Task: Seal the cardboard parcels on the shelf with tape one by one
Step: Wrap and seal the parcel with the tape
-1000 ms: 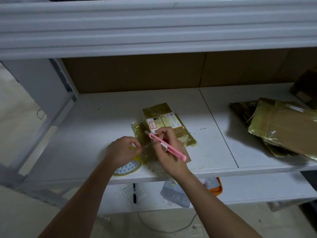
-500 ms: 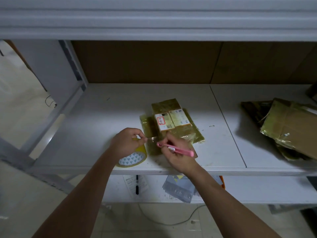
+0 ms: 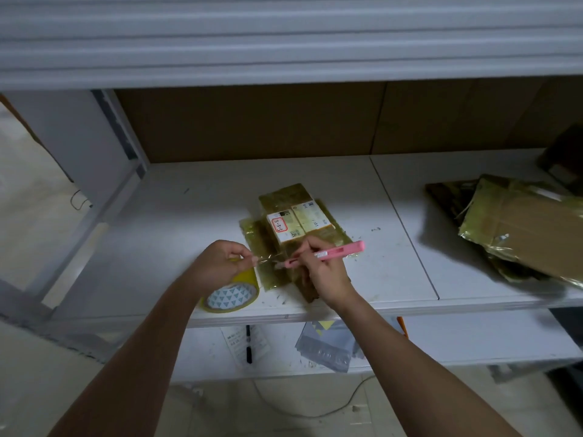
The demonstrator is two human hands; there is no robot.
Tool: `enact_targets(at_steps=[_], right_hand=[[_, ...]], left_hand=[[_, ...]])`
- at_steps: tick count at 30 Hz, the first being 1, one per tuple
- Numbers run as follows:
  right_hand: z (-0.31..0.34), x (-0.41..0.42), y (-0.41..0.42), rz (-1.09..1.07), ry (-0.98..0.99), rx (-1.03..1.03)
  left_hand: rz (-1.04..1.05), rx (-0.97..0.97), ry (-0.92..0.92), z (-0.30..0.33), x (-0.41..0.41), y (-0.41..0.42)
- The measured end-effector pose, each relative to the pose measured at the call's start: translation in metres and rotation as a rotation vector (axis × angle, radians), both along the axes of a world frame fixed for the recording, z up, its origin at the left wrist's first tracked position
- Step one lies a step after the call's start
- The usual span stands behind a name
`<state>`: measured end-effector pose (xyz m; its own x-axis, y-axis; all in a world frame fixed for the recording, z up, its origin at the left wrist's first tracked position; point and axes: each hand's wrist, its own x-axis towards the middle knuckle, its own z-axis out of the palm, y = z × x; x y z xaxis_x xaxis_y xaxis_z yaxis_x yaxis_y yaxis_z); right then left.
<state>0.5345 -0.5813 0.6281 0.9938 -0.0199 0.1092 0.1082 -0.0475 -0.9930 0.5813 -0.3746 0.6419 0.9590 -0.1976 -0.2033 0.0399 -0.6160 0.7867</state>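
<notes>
- Right hand: fingers curled round one pink utility knife, its tip on a clear strip of tape stretched between the two hands.
- Left hand: thumb and forefinger pinch the strip's other end; the hand rests over one yellowish tape roll, which lies just below it near the shelf's front edge.
- Parcel: one small tape-wrapped cardboard parcel, just beyond both hands, lying flat on the white shelf; two white labels on top, one marked in red.
- Right of the grip, well apart: a pile of larger wrapped parcels, at least two; the exact number cannot be told.
- Change from half a second earlier: the knife's rear end now points right and slightly up, having swung up from a down-right tilt; the left hand's pinch on the tape holds as before.
- Lower shelf, beneath the grip: one black pen on a sheet of paper, one grey plastic mailer bag, and one orange item at the edge, mostly hidden.
</notes>
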Motion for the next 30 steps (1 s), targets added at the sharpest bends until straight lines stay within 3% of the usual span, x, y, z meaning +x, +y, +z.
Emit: enact_targets(at_steps=[3,8,15,20,24,30], right_hand=[[-0.002,0.001,0.002,-0.022,0.0,0.058],[-0.004,0.002,0.008,0.066,-0.049,-0.14],[0.002,0.002,0.001,0.105,-0.075,-0.159],[0.001,0.004,0.001,0.116,-0.036,-0.131],[-0.005,0.003,-0.003,0.093,0.027,-0.079],[0.005,0.013,0.0,-0.012,0.024,0.013]], left_hand=[[0.002,0.011,0.014,0.0,0.0,0.0],[0.007,0.016,0.022,0.0,0.001,0.002],[-0.017,0.019,0.017,-0.001,0.0,-0.003],[0.01,-0.007,0.032,0.0,-0.002,-0.001],[0.118,-0.14,0.019,0.002,-0.01,0.02],[0.129,-0.079,-0.091,-0.003,-0.019,0.007]])
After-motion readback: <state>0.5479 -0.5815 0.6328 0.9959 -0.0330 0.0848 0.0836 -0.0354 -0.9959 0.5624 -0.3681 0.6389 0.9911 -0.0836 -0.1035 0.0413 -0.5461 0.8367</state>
